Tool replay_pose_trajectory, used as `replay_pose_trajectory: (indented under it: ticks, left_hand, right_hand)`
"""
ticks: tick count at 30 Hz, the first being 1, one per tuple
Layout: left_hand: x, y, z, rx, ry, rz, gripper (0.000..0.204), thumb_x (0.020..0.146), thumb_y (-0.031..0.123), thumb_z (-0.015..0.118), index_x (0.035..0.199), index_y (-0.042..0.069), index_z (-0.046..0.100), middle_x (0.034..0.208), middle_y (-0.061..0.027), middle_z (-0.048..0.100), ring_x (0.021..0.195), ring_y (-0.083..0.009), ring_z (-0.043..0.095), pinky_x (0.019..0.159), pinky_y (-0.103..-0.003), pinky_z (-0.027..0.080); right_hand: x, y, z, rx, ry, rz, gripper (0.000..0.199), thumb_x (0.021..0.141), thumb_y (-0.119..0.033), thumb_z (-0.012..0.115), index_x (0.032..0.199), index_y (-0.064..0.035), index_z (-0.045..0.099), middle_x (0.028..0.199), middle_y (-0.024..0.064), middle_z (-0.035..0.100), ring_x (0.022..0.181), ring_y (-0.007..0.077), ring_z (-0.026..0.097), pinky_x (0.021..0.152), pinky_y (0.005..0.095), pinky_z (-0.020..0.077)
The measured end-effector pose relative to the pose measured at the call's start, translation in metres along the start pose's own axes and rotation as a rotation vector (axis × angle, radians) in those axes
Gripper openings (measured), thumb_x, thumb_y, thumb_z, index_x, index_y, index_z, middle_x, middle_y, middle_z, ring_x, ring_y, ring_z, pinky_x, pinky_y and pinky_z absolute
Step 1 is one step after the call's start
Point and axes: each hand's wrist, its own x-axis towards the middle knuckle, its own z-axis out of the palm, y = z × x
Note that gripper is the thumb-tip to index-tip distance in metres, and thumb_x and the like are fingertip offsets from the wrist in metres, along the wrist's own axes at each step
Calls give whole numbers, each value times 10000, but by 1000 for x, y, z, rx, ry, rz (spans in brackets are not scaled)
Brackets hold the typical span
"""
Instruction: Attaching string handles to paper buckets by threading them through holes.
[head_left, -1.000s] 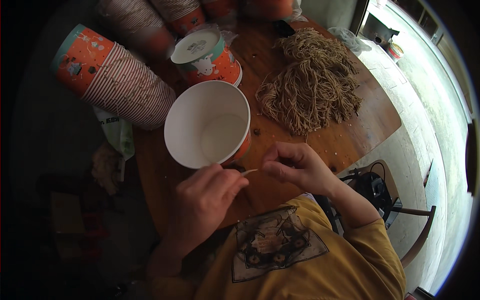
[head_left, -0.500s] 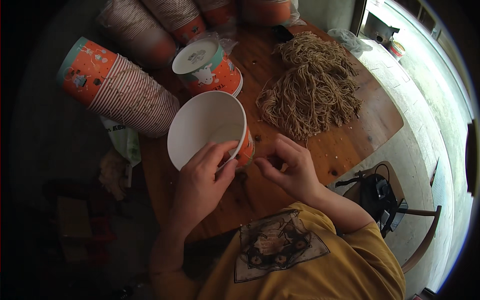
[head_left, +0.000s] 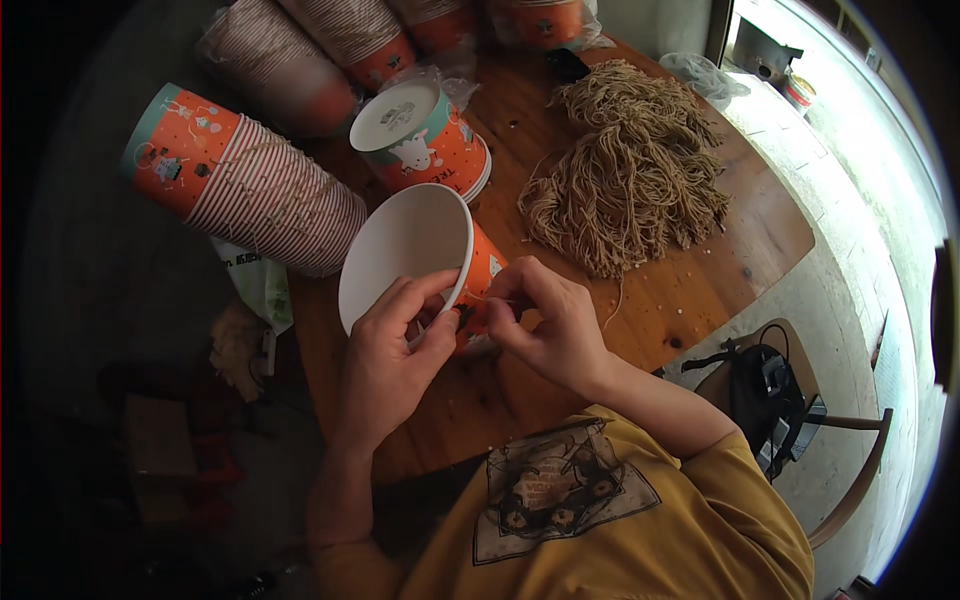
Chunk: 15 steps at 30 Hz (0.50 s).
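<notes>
A large white-lined paper bucket [head_left: 405, 235] with an orange printed outside lies tipped on the table, its mouth turned toward me. My left hand [head_left: 400, 325] grips its near rim, fingers inside the mouth and thumb on the outer wall. Close by on the right, my right hand [head_left: 545, 320] is closed in a pinch against the bucket's orange side. A thin pale string [head_left: 500, 298] shows faintly at those fingertips; its full run is hard to make out. Farther right lies a tangled heap of beige string [head_left: 635, 180], with a loose strand trailing toward me.
A long nested stack of paper buckets [head_left: 270, 195] leans at the left. Behind the held bucket stands an upside-down bucket [head_left: 415, 140], with bagged stacks [head_left: 340, 40] beyond. The wooden table [head_left: 740, 220] ends at the right, near a chair [head_left: 860, 450] holding a black bag [head_left: 765, 390].
My right hand has moved left and slightly up, up against the bucket's side. The bucket has turned a little, showing more of its orange wall. My left hand still grips the rim.
</notes>
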Motion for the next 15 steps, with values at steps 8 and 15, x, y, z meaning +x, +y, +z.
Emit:
replay_pose_trajectory:
  ticks: [8, 15]
  left_hand:
    - [-1, -5, -1, -34, -10, 31, 304, 850, 0, 594, 1152, 26, 586, 881, -40, 572, 730, -88, 535, 637, -237, 483]
    - [-2, -7, 2, -58, -28, 30, 308, 853, 3, 587, 1159, 30, 581, 889, -39, 575, 729, -88, 531, 630, -234, 477]
  right_hand:
    - [0, 3, 3, 23, -6, 2, 106, 815, -20, 631, 879, -5, 548, 787, 72, 601, 704, 151, 641, 637, 264, 525]
    - [-1, 2, 5, -90, 12, -22, 110, 811, -25, 639, 868, -16, 546, 791, 71, 606, 681, 157, 651, 612, 266, 532]
